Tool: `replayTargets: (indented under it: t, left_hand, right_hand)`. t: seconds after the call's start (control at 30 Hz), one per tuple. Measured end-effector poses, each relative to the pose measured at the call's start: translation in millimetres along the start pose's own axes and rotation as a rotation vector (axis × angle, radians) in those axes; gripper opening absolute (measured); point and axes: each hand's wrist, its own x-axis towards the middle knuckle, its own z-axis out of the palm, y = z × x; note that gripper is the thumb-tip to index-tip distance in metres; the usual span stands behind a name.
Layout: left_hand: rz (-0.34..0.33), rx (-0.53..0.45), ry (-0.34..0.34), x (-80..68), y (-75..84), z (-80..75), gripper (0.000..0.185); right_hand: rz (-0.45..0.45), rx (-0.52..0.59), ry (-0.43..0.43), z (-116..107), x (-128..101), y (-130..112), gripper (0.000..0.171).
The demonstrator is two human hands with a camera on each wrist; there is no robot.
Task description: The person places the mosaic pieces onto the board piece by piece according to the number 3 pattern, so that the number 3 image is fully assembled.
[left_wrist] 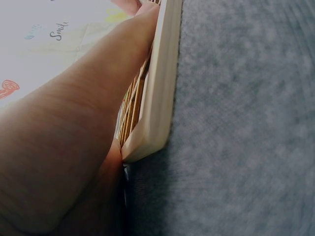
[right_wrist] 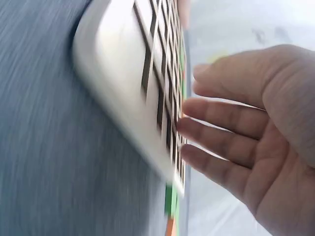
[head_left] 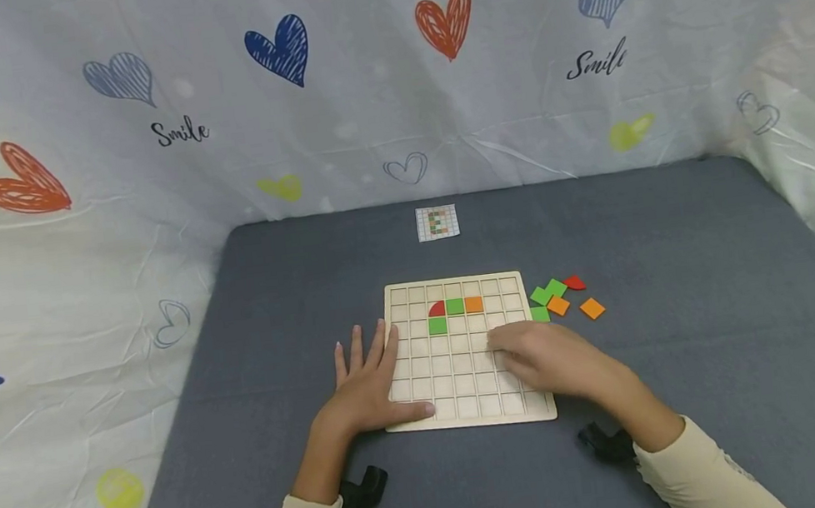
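A light wooden board (head_left: 461, 363) with a square grid lies flat on the table. Set in its upper cells are a red quarter-round tile (head_left: 437, 309), a green square tile (head_left: 455, 306), an orange square tile (head_left: 473, 305) and another green square tile (head_left: 437, 326). My left hand (head_left: 366, 393) rests with spread fingers along the board's left edge, thumb across its near left corner. Over the board's right side is my right hand (head_left: 551, 355), fingers loosely bent. In the right wrist view no tile shows in the right hand (right_wrist: 256, 128); thumb and index tips lie close together.
Loose green tiles (head_left: 556, 287), orange tiles (head_left: 592, 308) and a red tile (head_left: 574, 282) lie right of the board, one green tile against its edge. A small printed grid card (head_left: 437, 223) lies at the back of the grey table (head_left: 291, 292). A heart-printed curtain (head_left: 363, 125) hangs behind.
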Motion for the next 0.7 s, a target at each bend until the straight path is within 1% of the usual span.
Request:
replayTargets:
  t: [0.1, 0.2, 0.27, 0.3, 0.37, 0.47, 0.57, 0.7]
  left_hand:
    - [0.000, 0.001, 0.000, 0.0, 0.3, -1.2, 0.120]
    - [-0.004, 0.002, -0.002, -0.1, 0.8, -2.5, 0.120]
    - [-0.008, 0.005, -0.004, -0.1, 1.0, -2.7, 0.120]
    - [-0.010, 0.004, -0.005, 0.0, 1.2, -2.8, 0.120]
    - [-0.014, 0.004, -0.007, -0.3, 1.7, -2.9, 0.121]
    - [-0.012, 0.009, -0.005, -0.3, 1.6, -2.6, 0.121]
    - [-0.012, 0.006, -0.001, -0.5, 1.4, -2.6, 0.120]
    - [-0.010, -0.016, 0.001, -0.9, 1.4, -2.7, 0.120]
  right_hand:
    - [0.093, -0.052, 0.073, -8, -13, 12, 0.009]
    - [0.218, -0.123, 0.132, -14, -26, 25, 0.010]
    - [0.294, -0.166, 0.171, -17, -34, 33, 0.016]
    - [0.329, -0.177, 0.196, -19, -38, 37, 0.020]
    - [0.390, -0.196, 0.237, -20, -46, 44, 0.021]
    - [0.455, -0.200, 0.295, -22, -56, 53, 0.019]
    - [0.493, -0.189, 0.303, -22, -62, 59, 0.019]
    - [0.520, -0.159, 0.255, -23, -64, 65, 0.021]
